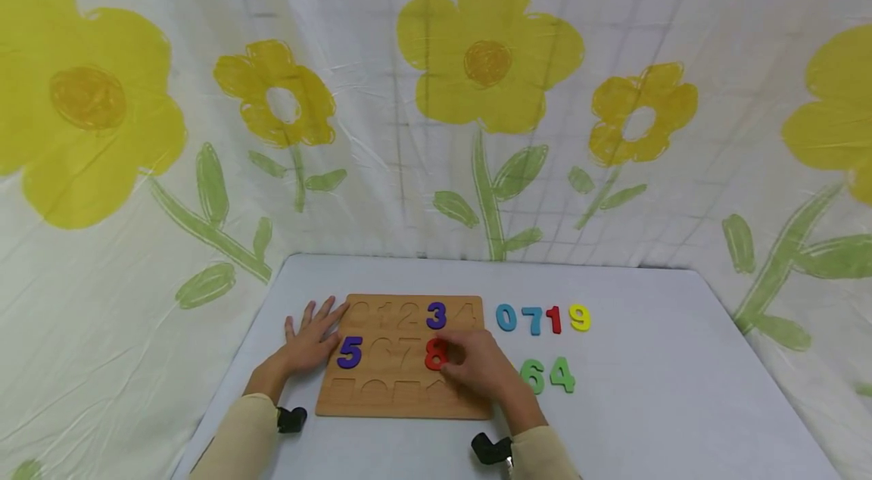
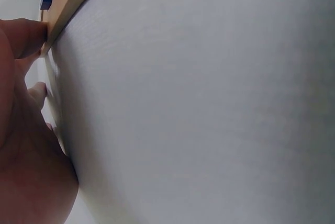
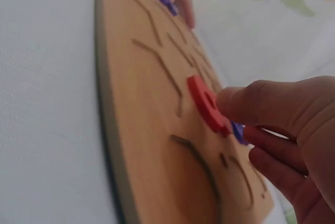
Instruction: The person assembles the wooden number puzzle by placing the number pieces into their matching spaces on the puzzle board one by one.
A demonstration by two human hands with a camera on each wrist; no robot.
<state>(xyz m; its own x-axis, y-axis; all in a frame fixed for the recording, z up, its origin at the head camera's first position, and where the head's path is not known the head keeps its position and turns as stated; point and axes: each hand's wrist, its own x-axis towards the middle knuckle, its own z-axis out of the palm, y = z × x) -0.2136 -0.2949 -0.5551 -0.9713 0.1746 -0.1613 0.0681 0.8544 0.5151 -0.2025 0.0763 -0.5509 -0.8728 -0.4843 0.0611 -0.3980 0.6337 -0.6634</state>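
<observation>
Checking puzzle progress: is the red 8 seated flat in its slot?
Not yet: the red 8 stands tilted above the board, held by the right hand.

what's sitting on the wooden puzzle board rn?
On the wooden puzzle board: purple 3, purple 5, red 8 pinched by the right hand. Other recesses look empty; that hand hides the board beneath it.

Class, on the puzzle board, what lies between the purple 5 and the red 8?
Head view: between the purple 5 and red 8, only two empty number recesses.
</observation>
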